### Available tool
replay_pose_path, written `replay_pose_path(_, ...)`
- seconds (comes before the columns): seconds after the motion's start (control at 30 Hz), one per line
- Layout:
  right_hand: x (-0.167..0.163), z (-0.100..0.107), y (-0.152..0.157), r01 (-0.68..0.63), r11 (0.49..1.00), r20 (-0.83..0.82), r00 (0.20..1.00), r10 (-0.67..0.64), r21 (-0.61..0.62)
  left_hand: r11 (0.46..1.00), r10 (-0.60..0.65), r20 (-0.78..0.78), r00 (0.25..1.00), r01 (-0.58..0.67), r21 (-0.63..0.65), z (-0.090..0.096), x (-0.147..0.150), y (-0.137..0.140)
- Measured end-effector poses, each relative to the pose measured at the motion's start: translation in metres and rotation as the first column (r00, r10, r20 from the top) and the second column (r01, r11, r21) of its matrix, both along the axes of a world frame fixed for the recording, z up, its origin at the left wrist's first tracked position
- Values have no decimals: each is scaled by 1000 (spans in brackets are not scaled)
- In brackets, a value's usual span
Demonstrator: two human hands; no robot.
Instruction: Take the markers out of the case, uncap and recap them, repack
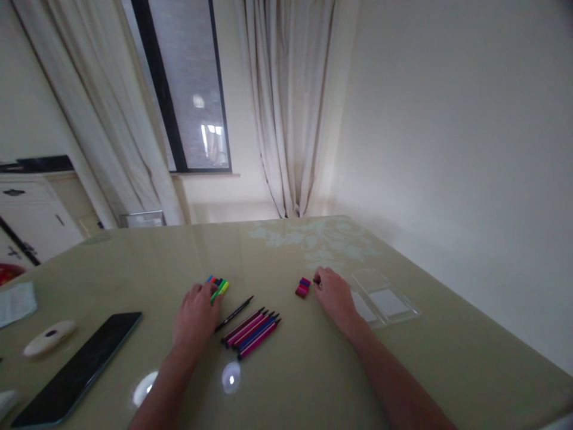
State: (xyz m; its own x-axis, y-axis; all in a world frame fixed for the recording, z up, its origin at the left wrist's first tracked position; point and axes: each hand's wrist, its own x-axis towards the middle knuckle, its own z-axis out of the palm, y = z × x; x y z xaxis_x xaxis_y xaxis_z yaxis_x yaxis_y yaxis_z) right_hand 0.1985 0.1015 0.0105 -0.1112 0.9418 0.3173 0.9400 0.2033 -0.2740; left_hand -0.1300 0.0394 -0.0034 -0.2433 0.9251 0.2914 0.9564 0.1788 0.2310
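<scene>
My left hand (pixel 197 316) is closed around a small bunch of felt-tip pens (pixel 220 289), whose blue, red, black, green and yellow ends stick out past the fingers. Just right of it a black felt-tip pen (pixel 234 313) lies uncapped on the table. Beside that, several uncapped pens (pixel 253 331) in pink, maroon and blue lie in a slanted row, tips away from me. My right hand (pixel 335 298) pinches a small black cap (pixel 317 280) at its fingertips. A little cluster of pink, blue and maroon caps (pixel 303 288) lies just left of those fingertips.
An open clear plastic case (pixel 389 303) lies right of my right hand on the glossy table (pixel 313 382). At the left are a black tablet (pixel 80 370), a whitish oval object (pixel 49 338) and a pale packet (pixel 17 303). A wall (pixel 470 179) borders the table's right side.
</scene>
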Motion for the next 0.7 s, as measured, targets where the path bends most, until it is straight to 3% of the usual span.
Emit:
replay_pose_path(0.13, -2, 2, -3, 6, 1000, 82, 997, -5, -16, 995, 55, -61, 997, -60, -85, 0, -8, -3)
replay_pose_path(0.47, -2, 4, -5, -7, 1000, 173, 985, 10, -16, 995, -16, -4, 1000, 16, -99, -2, -1, 0)
replay_pose_path(0.6, -11, 7, -9, -128, 990, -53, 990, 130, 56, 984, -177, 59, 982, 175, 37, 2, 13, 1)
replay_pose_path(0.7, -26, 9, -19, -352, 929, -354, 860, 367, 109, 918, -392, 166, 905, 371, 144, 10, 39, -2)
